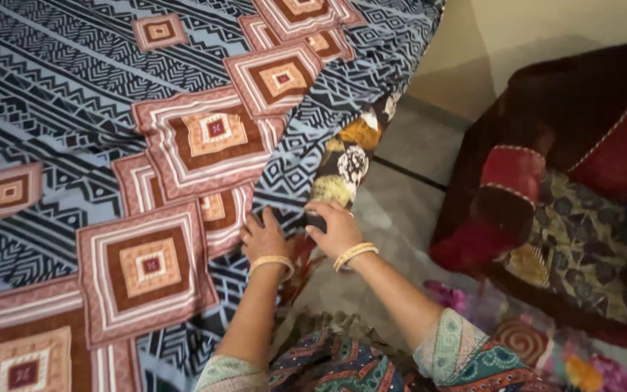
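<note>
A patterned bedsheet [110, 109] in blue, black and brown squares covers the bed. My left hand [263, 236] lies flat on its edge, fingers spread, a gold bangle on the wrist. My right hand [335, 226] sits just to the right, at the bed's side. It grips a dark fold where the sheet meets a floral mattress cover [346, 163] in yellow, white and black. The two hands are almost touching.
A dark red and brown armchair [567, 189] with a floral seat stands to the right. Between bed and chair runs a strip of grey tiled floor [408, 196]. My patterned clothing [371, 366] fills the bottom.
</note>
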